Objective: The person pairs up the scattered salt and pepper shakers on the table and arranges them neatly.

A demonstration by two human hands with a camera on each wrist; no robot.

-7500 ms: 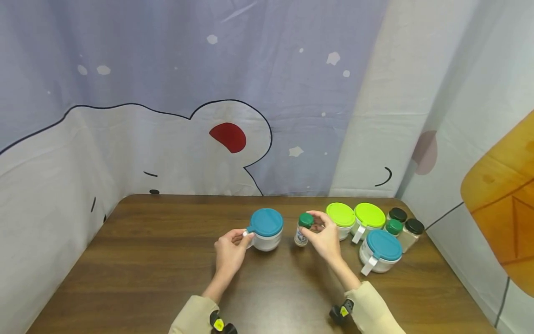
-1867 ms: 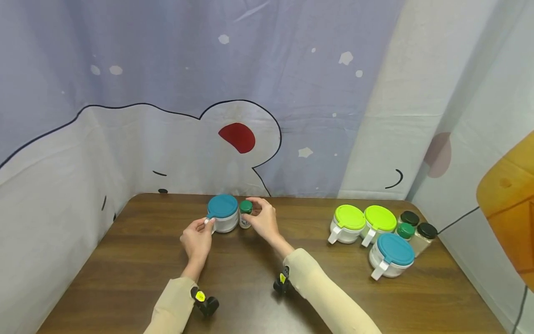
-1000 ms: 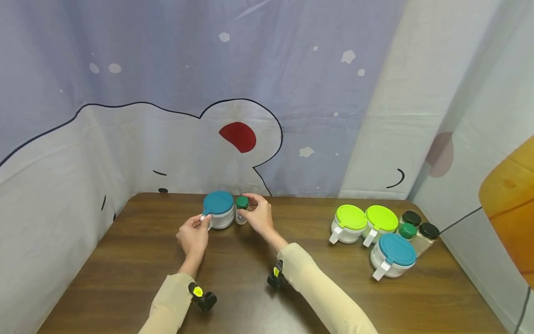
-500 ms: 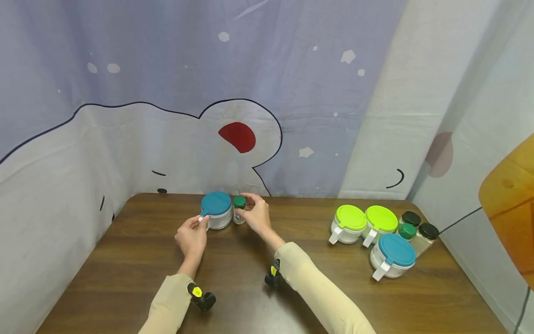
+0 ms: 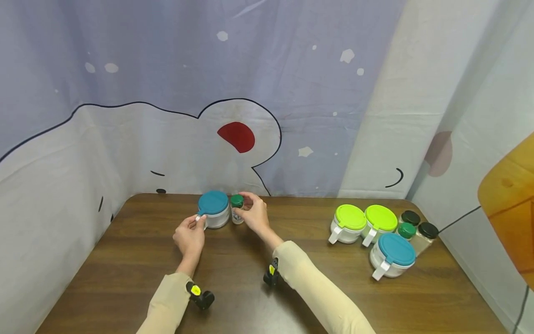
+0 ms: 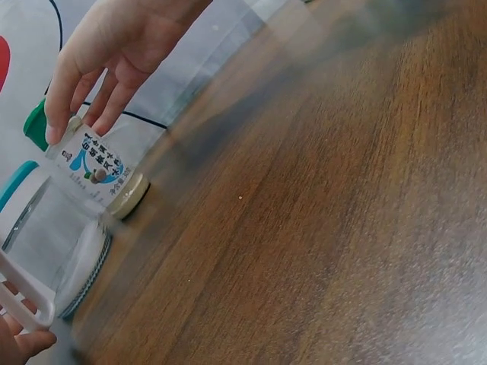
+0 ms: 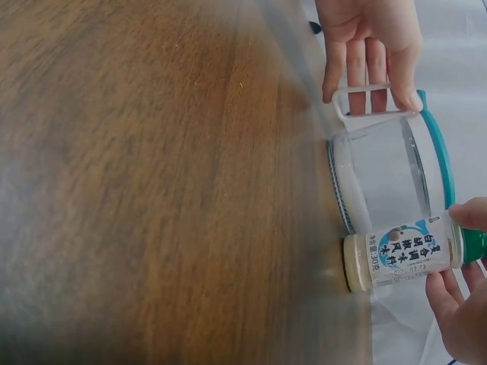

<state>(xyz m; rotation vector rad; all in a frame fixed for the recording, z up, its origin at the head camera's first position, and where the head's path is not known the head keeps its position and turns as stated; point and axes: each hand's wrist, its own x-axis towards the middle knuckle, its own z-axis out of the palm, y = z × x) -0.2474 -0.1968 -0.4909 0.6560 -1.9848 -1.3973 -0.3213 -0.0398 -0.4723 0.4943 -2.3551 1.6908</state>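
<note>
My left hand (image 5: 189,235) grips the white handle (image 7: 365,100) of a clear seasoning jar (image 5: 218,219) with a blue lid, standing near the table's back edge. Its fingers pass through the handle loop in the right wrist view, the thumb on top by the lid. Close against the jar's right side stands a small seasoning shaker (image 6: 95,171) with a green cap, pale contents and a printed label. My right hand (image 5: 256,215) pinches this shaker near its cap between thumb and fingers. Both containers are upright and side by side.
At the right of the wooden table (image 5: 233,287) stand two lime-lidded jars (image 5: 350,218) (image 5: 381,218), another blue-lidded jar (image 5: 396,250), a green-capped shaker (image 5: 406,230) and two black-capped bottles (image 5: 427,230) (image 5: 410,218). A patterned curtain (image 5: 308,116) hangs behind the table.
Both hands have brought the blue-lidded jar and green-capped shaker left and back from the table's middle, narrowing the gap between them. Over the last second they shift slightly further left. The right-hand group stays put.
</note>
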